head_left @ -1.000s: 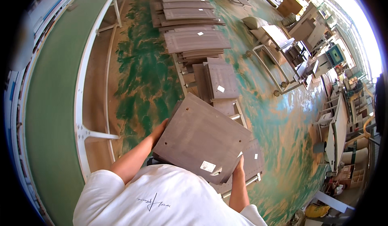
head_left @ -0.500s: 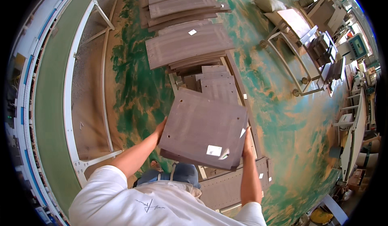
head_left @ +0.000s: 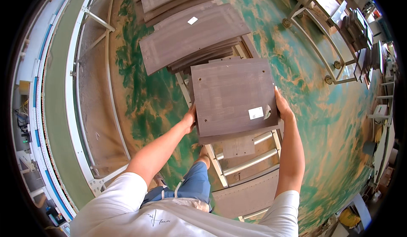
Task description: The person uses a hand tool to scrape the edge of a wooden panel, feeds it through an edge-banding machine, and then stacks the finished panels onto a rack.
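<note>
The left hand [head_left: 190, 117] clasps the left edge of a short stack of brown panels [head_left: 231, 93], toward its near corner, while the right hand [head_left: 283, 103] clasps the right edge a little farther from the body. The stack sits between the two palms, held by its sides, with most of its face lying beyond the left hand; the fingers underneath are hidden. A white label [head_left: 256, 113] sits on the top face, nearer the right hand, and dark holes show close to the corners. Below the stack's near edge, a small brown piece [head_left: 238, 148] lies over a roller conveyor [head_left: 250, 162]. Beyond the far edge rests a pile of wider brown boards [head_left: 197, 33]. A green belt [head_left: 57, 110] runs at left; a wheeled cart [head_left: 314, 37] stands well apart at upper right.
</note>
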{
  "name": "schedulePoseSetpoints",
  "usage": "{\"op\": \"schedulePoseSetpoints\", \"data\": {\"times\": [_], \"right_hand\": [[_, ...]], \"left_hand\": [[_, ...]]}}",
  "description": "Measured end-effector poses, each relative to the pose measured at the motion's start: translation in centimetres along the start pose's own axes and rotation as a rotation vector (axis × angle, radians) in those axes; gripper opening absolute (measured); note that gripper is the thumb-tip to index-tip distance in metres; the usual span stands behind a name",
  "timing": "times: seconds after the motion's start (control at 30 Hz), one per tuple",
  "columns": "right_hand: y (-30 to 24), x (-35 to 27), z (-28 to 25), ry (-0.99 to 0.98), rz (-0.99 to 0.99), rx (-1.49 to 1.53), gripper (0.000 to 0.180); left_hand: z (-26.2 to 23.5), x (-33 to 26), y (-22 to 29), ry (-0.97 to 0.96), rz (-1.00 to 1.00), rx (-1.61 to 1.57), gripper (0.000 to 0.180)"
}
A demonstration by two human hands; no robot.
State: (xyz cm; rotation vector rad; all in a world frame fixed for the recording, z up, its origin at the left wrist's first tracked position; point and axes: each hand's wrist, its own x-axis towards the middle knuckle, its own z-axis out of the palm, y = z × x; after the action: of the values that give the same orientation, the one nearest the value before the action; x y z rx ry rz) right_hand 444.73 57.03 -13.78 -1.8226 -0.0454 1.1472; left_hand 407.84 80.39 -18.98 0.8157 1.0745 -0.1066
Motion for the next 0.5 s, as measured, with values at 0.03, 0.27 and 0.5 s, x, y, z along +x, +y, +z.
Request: {"op": "schedulePoseSetpoints", "data": {"times": [0.03,0.27,0.5], "right_hand": [[0.7,0.0,-0.8,-0.007,0.004,0.042,0.078],[7.2,-9.2,2.0,0.580,-0.290,-0.263,0.055],[36.2,-35.1,14.9,0.492,0.209,0.108,0.030]], "left_hand": [[0.4,-0.4,0.7,0.031,0.015,0.096,0.083],[-4.5,-7.1,-1.5,0.182,0.060,0.688,0.054],[-9.2,-13.7,-12.1,-0.248,0.128,0.922,0.039]]}}
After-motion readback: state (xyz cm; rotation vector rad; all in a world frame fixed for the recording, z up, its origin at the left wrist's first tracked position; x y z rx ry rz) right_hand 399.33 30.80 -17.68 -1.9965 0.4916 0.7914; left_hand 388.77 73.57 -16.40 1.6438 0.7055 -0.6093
